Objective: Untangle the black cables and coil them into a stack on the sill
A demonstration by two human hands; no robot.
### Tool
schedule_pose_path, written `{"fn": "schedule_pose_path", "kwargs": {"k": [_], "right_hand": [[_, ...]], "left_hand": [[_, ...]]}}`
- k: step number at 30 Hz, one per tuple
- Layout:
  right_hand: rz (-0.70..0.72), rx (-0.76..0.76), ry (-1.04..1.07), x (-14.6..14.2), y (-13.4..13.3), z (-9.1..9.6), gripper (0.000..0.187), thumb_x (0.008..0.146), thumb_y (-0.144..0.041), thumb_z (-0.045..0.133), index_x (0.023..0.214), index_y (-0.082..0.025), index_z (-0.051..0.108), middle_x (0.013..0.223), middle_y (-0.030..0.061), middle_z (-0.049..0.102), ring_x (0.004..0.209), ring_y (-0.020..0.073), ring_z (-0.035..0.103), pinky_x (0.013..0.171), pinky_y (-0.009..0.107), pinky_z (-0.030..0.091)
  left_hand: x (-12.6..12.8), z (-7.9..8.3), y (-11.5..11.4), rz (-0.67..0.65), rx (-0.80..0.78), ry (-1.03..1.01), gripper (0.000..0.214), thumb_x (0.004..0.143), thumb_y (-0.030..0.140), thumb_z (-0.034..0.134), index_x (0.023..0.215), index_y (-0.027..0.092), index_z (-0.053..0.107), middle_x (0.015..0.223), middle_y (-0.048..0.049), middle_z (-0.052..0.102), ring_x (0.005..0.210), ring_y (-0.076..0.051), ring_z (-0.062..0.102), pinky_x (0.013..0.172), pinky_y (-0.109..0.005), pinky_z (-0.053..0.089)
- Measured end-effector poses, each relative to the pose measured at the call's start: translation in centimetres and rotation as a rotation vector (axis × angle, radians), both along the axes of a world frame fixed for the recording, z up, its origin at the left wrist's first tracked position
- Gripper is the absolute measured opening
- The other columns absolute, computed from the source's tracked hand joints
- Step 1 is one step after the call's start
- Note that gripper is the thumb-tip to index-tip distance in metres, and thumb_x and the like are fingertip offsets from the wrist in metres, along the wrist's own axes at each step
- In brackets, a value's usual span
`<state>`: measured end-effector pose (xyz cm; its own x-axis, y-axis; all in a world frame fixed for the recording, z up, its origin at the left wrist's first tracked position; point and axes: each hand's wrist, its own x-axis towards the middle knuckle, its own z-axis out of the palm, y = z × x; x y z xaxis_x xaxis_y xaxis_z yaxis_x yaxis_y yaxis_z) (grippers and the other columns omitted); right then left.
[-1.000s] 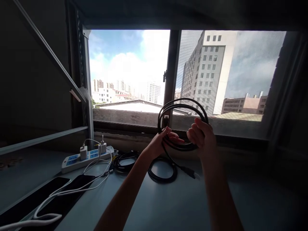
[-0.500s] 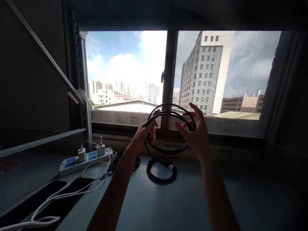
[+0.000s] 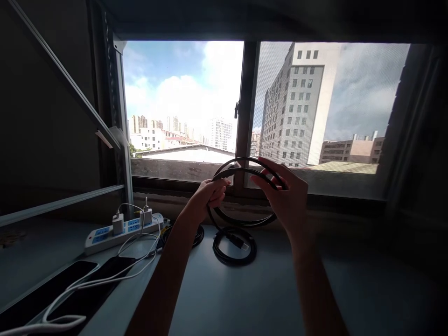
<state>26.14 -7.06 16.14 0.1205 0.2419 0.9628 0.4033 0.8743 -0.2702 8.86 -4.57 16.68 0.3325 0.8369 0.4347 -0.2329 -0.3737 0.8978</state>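
Above the desk (image 3: 245, 298), before the window (image 3: 245, 107), left hand (image 3: 206, 198) and right hand (image 3: 289, 198) each grip opposite sides of an upright black cable coil (image 3: 241, 219), a second coil (image 3: 235, 246) lying below.

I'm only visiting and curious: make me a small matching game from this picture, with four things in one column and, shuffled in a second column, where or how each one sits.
Things
1. raised cable loop
2. flat cable coil
3. power strip
4. phone

Places
A. on the desk at the left, white chargers plugged in
B. on the desk, below the hands
C. flat at the near left, screen dark
D. gripped by left hand and right hand before the window

Pairs: 1-D, 2-B, 3-A, 4-C
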Motion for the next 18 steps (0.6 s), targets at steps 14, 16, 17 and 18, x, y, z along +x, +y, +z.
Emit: {"fn": "schedule_pose_path", "kwargs": {"k": [14,16,17,18], "right_hand": [[0.022,0.011,0.019,0.4,1.6,-0.2,0.019,0.084,-0.028,0.058,0.098,-0.02,0.068,0.086,0.002,0.057,0.059,0.017,0.054,0.05,0.025,0.044],[0.039,0.003,-0.023,0.5,1.7,-0.3,0.019,0.084,-0.026,0.057,0.098,-0.02,0.068,0.084,0.0014,0.056,0.057,0.0162,0.052,0.049,0.025,0.042],[0.034,0.0,-0.045,0.5,1.7,-0.3,0.018,0.084,-0.026,0.056,0.097,-0.02,0.068,0.084,0.0013,0.057,0.058,0.0168,0.052,0.05,0.026,0.042],[0.021,0.0,-0.066,0.6,1.7,-0.3,0.018,0.085,-0.025,0.056,0.097,-0.02,0.068,0.084,0.0014,0.057,0.061,0.0178,0.053,0.053,0.026,0.042]], "left_hand": [[-0.2,0.2,0.2,-0.319,-0.226,-0.219,0.038,0.083,0.046,0.046,0.061,0.015,0.049,0.04,0.0091,0.018,0.03,-0.003,0.017,0.03,-0.016,0.016],[0.4,-0.1,0.4,-0.288,-0.198,-0.228,0.034,0.086,0.037,0.043,0.06,0.015,0.047,0.039,0.0086,0.019,0.029,-0.003,0.017,0.03,-0.015,0.015],[0.7,-0.3,0.4,-0.279,-0.188,-0.225,0.034,0.087,0.033,0.041,0.06,0.014,0.047,0.039,0.0084,0.02,0.029,-0.002,0.017,0.03,-0.015,0.014],[0.9,-0.4,0.4,-0.278,-0.187,-0.217,0.034,0.088,0.032,0.039,0.06,0.014,0.047,0.039,0.0083,0.021,0.029,-0.002,0.018,0.03,-0.015,0.015]]}}
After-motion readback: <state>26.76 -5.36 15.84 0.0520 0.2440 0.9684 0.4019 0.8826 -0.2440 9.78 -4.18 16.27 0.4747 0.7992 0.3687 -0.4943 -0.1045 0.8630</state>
